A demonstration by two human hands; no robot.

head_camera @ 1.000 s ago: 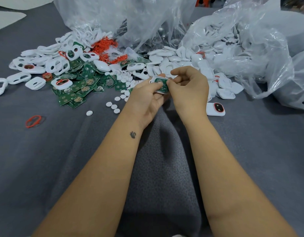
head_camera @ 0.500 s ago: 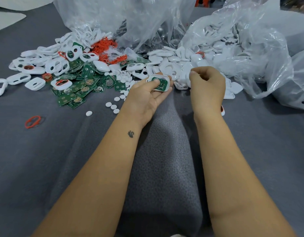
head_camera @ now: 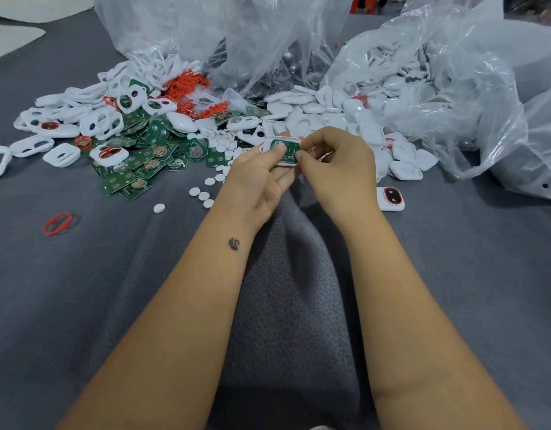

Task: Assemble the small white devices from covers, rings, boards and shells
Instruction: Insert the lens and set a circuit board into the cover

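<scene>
- Forearms reach out over the grey surface (head_camera: 81, 305).
- Left hand (head_camera: 258, 178) cradles a white shell (head_camera: 280, 150), thumb pressing the green board (head_camera: 288, 150) seated inside; right hand (head_camera: 336, 162) pinches the board's edge.
- Looks light, stiff, fragile: best held by the rims.
- Loose boards (head_camera: 137, 169) and bagged shells (head_camera: 392, 88) lie beyond.

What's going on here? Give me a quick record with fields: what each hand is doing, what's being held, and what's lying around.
left hand: holds the white shell, thumb on the board
right hand: pinches the shell's right edge
held part: white shell with a green board inside
left pile: green boards, white covers, orange rings
right pile: white shells spilling from a plastic bag
finished device: on the cloth, right of the right wrist
stray: orange ring
</scene>
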